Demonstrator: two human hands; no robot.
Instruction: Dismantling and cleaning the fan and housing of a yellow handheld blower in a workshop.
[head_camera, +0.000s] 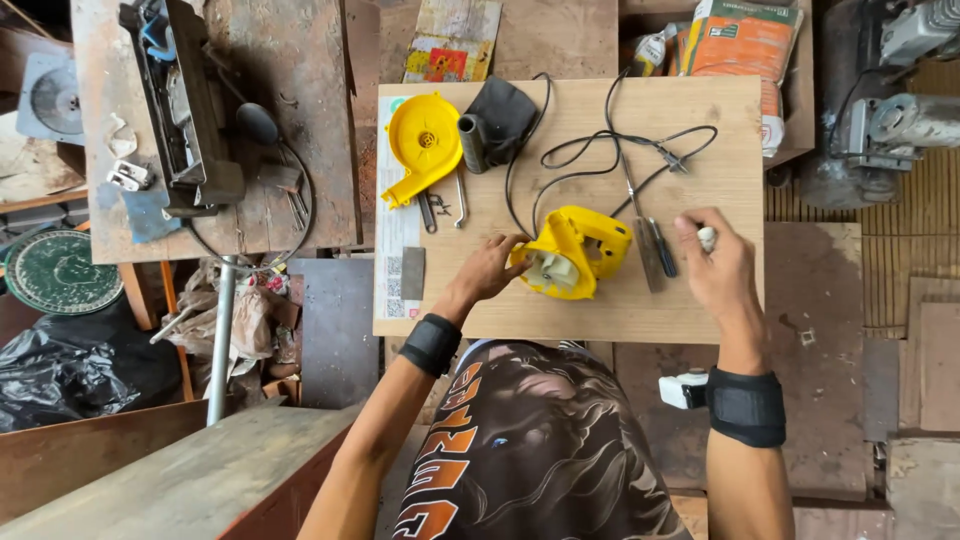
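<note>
While the yellow plastic blower housing half with the motor showing inside (575, 253) sits at the centre of the frame, on the lower middle of the pale wooden board bench (700, 300), it's the left hand (492, 268) that's right on it. That grip is curled around the housing's left edge, fingers closed against the plastic, so it's clamped on the shell. The housing's long axis runs roughly from lower left to upper right, with its open face turned towards the camera.

The right hand (718, 262) is off to the right, apart from the housing, pinching a small pale object (707, 238) between thumb and fingertips; too small to say what it is. Between the two hands, just right of the housing, lie a dark-handled screwdriver (660, 245) and a flat metal tool (645, 262), both pointing up-frame.

A thin black power cord (600, 140) loops from the housing towards the top of the board. At upper left of the board are the other yellow round housing half (424, 145) and a black fabric dust bag (500, 118).
</note>
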